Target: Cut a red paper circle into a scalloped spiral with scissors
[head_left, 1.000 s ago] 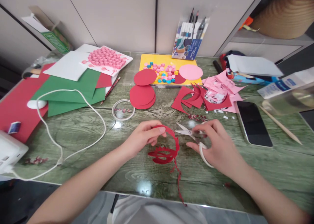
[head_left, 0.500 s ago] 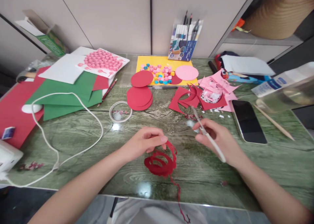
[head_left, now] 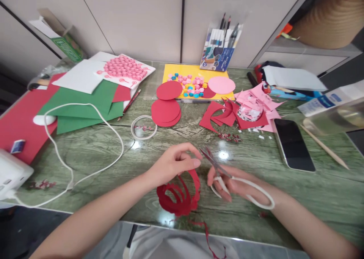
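My left hand (head_left: pixel 176 161) pinches the upper end of a red paper spiral (head_left: pixel 178 200), whose scalloped coils hang just above the table. Held in my right hand (head_left: pixel 227 183) is a pair of white-handled scissors (head_left: pixel 217 165), with the blades parted and pointing up and left toward my left fingertips. The blades do not touch the paper. A thin red offcut strip (head_left: pixel 206 232) trails over the table's front edge below the spiral. Red paper circles (head_left: pixel 166 113) lie stacked beyond my left hand, beside a white tape ring (head_left: pixel 144 127).
Red and pink paper scraps (head_left: pixel 251 103), a phone (head_left: pixel 294 144) and a wooden stick (head_left: pixel 325 147) lie on the right. A white cable (head_left: pixel 123 141) loops across the left, near green sheets (head_left: pixel 82 100). Behind stand a marker box (head_left: pixel 218 49) and a yellow sheet (head_left: pixel 170 70).
The scissors have turned and come left, closer to my left hand, with their blades now opened. The paper spiral has shifted slightly left and spread wider.
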`<action>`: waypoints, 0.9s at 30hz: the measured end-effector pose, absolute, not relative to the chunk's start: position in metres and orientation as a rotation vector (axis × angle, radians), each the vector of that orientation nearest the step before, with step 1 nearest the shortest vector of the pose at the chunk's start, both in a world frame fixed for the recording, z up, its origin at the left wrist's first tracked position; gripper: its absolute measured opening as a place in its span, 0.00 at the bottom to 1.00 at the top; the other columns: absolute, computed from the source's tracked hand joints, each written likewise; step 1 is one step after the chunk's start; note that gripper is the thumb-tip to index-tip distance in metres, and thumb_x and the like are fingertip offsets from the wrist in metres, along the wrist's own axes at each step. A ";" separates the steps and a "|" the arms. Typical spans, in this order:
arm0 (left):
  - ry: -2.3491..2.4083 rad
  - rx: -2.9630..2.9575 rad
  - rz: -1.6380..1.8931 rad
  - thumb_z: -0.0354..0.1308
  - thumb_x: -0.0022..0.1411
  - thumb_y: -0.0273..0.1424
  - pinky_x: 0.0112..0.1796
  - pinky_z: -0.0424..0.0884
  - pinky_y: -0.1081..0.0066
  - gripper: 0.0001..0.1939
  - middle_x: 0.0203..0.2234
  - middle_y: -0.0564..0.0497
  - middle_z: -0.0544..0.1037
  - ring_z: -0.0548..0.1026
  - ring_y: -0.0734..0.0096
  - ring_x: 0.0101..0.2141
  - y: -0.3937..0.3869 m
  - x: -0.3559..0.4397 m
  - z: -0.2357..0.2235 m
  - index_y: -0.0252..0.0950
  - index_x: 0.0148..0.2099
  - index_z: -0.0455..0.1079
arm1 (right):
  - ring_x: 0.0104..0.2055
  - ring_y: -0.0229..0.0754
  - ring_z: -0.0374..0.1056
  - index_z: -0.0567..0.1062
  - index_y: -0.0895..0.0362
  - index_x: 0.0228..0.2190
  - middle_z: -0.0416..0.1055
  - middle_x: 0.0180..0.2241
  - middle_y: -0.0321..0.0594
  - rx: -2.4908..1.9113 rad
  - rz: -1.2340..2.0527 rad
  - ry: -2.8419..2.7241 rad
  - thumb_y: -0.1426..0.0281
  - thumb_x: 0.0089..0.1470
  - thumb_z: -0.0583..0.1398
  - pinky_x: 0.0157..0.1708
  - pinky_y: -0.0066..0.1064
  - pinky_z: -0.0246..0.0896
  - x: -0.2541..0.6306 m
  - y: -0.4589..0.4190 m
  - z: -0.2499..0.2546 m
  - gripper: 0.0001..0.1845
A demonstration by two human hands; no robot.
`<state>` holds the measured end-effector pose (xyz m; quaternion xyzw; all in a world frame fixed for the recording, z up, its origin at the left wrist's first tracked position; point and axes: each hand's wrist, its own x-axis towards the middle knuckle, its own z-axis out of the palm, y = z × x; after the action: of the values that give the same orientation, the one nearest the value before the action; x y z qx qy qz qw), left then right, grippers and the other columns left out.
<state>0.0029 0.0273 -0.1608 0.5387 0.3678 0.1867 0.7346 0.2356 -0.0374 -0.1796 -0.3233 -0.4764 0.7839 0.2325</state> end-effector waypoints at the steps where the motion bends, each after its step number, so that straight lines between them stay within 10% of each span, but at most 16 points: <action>1: 0.815 1.195 0.432 0.62 0.58 0.41 0.20 0.46 0.75 0.15 0.13 0.63 0.55 0.51 0.80 0.17 0.026 0.004 -0.161 0.35 0.40 0.71 | 0.24 0.37 0.56 0.72 0.59 0.43 0.61 0.24 0.31 -0.894 2.163 -1.336 0.44 0.57 0.57 0.27 0.30 0.50 0.235 -0.038 -0.179 0.30; 12: 0.929 1.345 0.553 0.63 0.57 0.39 0.20 0.45 0.74 0.13 0.13 0.61 0.54 0.50 0.80 0.18 0.022 0.004 -0.161 0.34 0.31 0.76 | 0.25 0.34 0.51 0.71 0.56 0.44 0.57 0.27 0.30 -0.969 2.276 -1.270 0.48 0.53 0.63 0.24 0.26 0.49 0.231 -0.038 -0.173 0.27; 27: 1.120 1.167 0.964 0.67 0.51 0.34 0.20 0.61 0.77 0.08 0.18 0.56 0.72 0.64 0.79 0.18 0.028 0.003 -0.152 0.35 0.28 0.74 | 0.23 0.40 0.66 0.73 0.55 0.36 0.70 0.27 0.37 -1.069 1.641 -1.277 0.52 0.54 0.64 0.23 0.31 0.62 0.248 -0.036 -0.159 0.19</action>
<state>0.0027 0.0283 -0.1520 0.5009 0.4807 0.4141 0.5887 0.2476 -0.0358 -0.1586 -0.4208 -0.5026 0.6461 0.3910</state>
